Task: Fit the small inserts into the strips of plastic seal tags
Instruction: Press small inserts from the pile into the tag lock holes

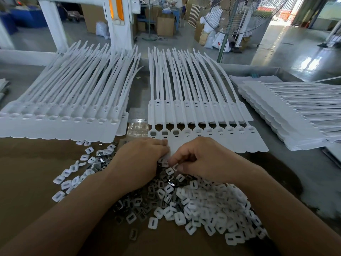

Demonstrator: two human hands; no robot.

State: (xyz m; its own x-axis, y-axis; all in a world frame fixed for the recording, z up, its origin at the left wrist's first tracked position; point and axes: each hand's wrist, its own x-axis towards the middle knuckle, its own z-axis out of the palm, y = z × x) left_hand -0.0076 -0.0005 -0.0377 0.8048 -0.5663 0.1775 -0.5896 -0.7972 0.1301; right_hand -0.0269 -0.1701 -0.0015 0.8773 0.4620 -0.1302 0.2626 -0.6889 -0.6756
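While your hands meet at the centre of the bench, your right hand (pixel 208 159) pinches one white insert (pixel 175 166) between thumb and fingertips. Your left hand (pixel 140 159) lies knuckles-up beside it, its fingertips at the near edge of the middle strip of tags (pixel 203 133); whether it grips anything cannot be told. That strip lies at 12 o'clock from your hands. Its three leftmost sockets (pixel 154 133) show grey fillings, and the others look empty. The pile of inserts (pixel 203 204), white caps mixed with dark metal clips, spreads toward 6 o'clock on brown cardboard (pixel 27 172). Another strip (pixel 60 126) sits at 10 o'clock and a stack of strips (pixel 287 115) at 2 o'clock. The inserts look light, hard and smooth, likely to slip, so hold each by its outer edges. The tags look thin and bendy; steady the head, not the tail.
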